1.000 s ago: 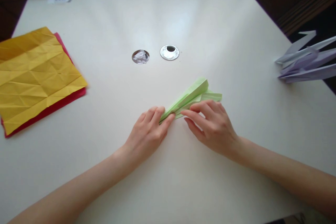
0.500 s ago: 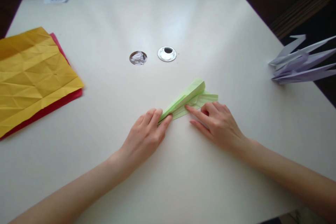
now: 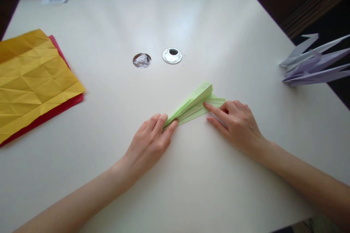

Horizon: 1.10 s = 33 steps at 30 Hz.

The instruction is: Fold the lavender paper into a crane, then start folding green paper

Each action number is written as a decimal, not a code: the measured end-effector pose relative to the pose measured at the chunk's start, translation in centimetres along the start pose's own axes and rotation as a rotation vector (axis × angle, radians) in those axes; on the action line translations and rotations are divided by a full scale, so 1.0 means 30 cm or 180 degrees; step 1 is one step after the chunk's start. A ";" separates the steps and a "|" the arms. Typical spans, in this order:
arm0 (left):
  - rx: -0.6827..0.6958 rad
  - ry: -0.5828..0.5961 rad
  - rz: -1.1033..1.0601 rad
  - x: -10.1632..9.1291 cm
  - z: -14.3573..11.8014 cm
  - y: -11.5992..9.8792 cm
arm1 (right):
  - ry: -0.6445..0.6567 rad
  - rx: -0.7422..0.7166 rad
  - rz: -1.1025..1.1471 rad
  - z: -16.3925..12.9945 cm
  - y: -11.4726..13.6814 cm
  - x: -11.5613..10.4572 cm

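Head camera looks forward and down, close over the table (image 3: 191, 196)

Both bare forearms enter from the near edge of the tabletop and converge toward its centre. The left hand (image 3: 147, 143) lies palm down, thumb and fingers pinched together at the tips. The right hand (image 3: 237, 125) lies palm down, index finger extended, remaining fingers curled.

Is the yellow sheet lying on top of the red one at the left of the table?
Yes, the creased yellow sheet covers most of the red sheet, which shows only as a strip along its right and lower edges.
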<state>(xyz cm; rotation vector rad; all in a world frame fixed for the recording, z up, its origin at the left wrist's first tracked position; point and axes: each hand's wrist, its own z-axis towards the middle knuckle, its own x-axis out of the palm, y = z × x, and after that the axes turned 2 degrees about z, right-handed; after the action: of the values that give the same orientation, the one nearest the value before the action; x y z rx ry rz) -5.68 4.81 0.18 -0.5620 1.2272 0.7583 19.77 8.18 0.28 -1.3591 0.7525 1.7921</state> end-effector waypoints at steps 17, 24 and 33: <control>0.0047 -0.0011 0.0280 -0.013 0.005 -0.016 | -0.0385 -0.0690 0.0754 0.071 0.145 -0.025; -0.0211 0.0456 0.1058 -0.070 0.021 -0.095 | -0.0056 -0.0764 0.0508 0.073 0.159 -0.006; -0.0229 0.0587 0.1069 -0.063 -0.011 -0.134 | 0.0000 -0.0756 0.0277 0.053 0.208 -0.022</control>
<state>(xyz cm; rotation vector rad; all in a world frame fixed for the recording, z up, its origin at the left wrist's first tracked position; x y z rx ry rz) -3.08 1.62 1.86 -0.4979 1.4912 1.0541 13.82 5.93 1.41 -1.4983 0.6217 2.0007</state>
